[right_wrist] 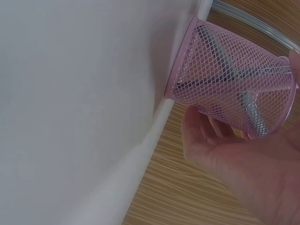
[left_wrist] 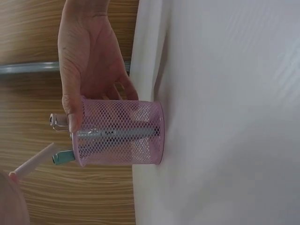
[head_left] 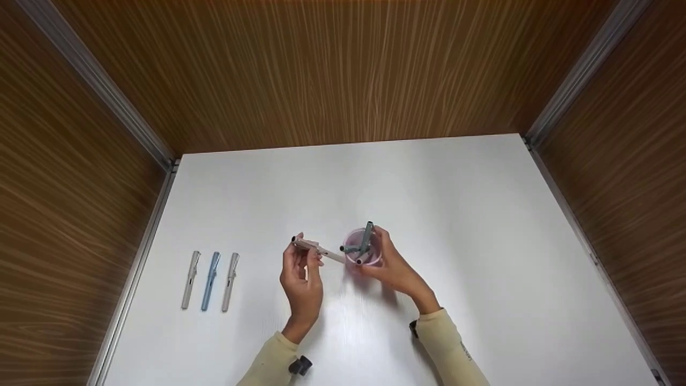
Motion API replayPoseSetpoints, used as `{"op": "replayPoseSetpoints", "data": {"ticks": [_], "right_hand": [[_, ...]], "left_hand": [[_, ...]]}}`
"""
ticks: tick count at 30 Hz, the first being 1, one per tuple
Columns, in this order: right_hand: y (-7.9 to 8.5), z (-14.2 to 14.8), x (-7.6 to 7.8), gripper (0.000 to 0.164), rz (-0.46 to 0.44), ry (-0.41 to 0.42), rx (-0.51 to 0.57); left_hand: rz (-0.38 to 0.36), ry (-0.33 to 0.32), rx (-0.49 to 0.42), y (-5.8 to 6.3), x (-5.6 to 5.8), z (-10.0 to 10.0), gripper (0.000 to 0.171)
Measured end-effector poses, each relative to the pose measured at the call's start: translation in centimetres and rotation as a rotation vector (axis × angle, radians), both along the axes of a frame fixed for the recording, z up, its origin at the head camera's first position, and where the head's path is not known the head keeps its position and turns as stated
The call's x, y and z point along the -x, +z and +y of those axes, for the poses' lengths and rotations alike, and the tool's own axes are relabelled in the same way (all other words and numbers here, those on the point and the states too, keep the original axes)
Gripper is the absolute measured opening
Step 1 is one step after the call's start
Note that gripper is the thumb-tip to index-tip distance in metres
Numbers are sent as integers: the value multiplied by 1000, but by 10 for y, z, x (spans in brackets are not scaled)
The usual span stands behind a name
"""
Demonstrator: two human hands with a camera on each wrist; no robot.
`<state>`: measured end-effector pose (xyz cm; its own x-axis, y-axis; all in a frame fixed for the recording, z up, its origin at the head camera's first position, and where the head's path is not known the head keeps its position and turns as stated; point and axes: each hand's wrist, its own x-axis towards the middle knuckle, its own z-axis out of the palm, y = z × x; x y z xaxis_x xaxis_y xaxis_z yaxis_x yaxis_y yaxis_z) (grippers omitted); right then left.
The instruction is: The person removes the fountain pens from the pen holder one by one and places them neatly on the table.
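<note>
My left hand (head_left: 304, 284) pinches a light-coloured pen (head_left: 332, 254), tilted with its lower end by the rim of a pink mesh pen cup (head_left: 348, 236). In the left wrist view, the end of that pen (left_wrist: 35, 161) shows outside the cup's mouth. My right hand (head_left: 394, 265) grips the cup (right_wrist: 225, 79) around its side, thumb near the rim. Inside stand two green pens (head_left: 367, 236) and a light-coloured pen (head_left: 360, 261), leaning different ways. Whether the cup's base touches the table cannot be told.
On the left of the white table (head_left: 471, 214), a light pen (head_left: 190, 281), a blue pen (head_left: 210, 281) and another light pen (head_left: 230, 282) lie side by side. Wood-grain panels (head_left: 343, 69) enclose the table at the back and both sides.
</note>
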<state>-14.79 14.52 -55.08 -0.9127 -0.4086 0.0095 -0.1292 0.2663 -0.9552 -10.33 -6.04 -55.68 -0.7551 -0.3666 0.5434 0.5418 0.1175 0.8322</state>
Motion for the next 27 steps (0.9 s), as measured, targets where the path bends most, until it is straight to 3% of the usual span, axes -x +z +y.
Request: {"op": "replayPoseSetpoints", "data": {"ticks": [6, 10, 14, 19, 23, 27], "right_hand": [[-24, 1, 8, 99, -39, -5, -6], [-37, 3, 12, 99, -44, -14, 3], [-39, 5, 13, 99, -32, -13, 2], [-39, 6, 12, 101, -31, -13, -2], [-39, 5, 12, 101, -33, -7, -18], [-38, 5, 13, 100, -35, 6, -11]], "left_hand": [[-19, 9, 45, -3, 0, -16, 41], [-33, 77, 152, -1, -2, -23, 38], [-84, 161, 239, 1, -2, -30, 38], [-167, 224, 291, -16, 1, -44, 40], [-214, 223, 279, -27, 1, -58, 33], [-233, 221, 281, -30, 1, -70, 22]]}}
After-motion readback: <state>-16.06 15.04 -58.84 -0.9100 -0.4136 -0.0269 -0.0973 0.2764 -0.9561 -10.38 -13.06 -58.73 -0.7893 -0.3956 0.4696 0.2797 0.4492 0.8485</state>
